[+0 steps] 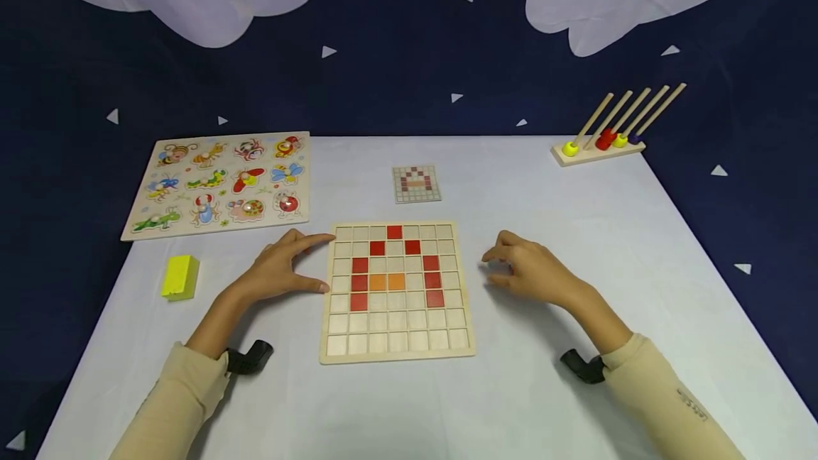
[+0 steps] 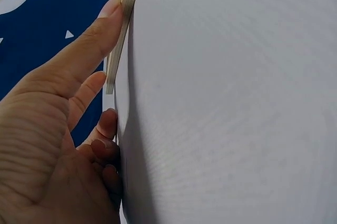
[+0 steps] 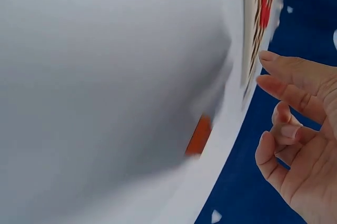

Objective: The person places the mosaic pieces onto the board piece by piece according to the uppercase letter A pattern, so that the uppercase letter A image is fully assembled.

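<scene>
A square wooden grid board (image 1: 400, 358) lies flat on the white table, with red tiles (image 1: 360, 282) in an arch and two orange tiles (image 1: 387, 282) side by side within it. My left hand (image 1: 273, 268) touches the board's left edge with thumb and index finger, spread apart; in the left wrist view its thumb (image 2: 87, 45) presses on the rim. To the right of the board hovers my right hand (image 1: 530, 268), fingers loosely bent and holding nothing. A single orange tile (image 3: 199, 135) lies on the table near it in the right wrist view, hidden under the hand from the head view.
Behind the board lies a small pattern card (image 1: 417, 184) showing a red-and-orange arch. An insect puzzle board (image 1: 217, 183) occupies the back left, and a yellow block (image 1: 181, 277) stands in front of it. At the back right is a peg stand (image 1: 598, 152) with coloured beads.
</scene>
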### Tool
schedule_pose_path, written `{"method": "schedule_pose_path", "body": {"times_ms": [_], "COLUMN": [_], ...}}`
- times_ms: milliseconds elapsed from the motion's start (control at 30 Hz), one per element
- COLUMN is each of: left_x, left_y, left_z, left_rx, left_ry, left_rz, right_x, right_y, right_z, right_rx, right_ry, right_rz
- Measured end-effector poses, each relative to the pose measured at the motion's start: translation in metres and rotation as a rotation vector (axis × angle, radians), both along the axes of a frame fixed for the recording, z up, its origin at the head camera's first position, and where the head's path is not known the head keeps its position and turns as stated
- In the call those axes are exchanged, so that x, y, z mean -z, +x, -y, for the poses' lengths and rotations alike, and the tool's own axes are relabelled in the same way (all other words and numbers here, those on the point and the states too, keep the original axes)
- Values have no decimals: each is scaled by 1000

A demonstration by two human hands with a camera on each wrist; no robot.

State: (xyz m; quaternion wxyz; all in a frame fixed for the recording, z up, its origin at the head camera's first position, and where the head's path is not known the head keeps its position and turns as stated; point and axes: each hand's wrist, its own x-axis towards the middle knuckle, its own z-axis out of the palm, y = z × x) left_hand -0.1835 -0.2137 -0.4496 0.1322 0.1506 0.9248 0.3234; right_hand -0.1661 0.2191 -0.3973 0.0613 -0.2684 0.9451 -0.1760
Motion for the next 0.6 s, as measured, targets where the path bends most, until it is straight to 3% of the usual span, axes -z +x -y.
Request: {"method": "schedule_pose_path", "body": {"times_ms": [267,600], "left_x": [1,-1], "left_y": [1,1], "left_z": [1,0], "left_rx": [-8,-4], "left_ry": [8,12], "left_rz": [10,9], "right_x": [3,12], "right_y": [3,5], "right_z": [-41,-55], "right_rx": [72,98], "right_ry": [43,30], "right_rz": [37,36]}}
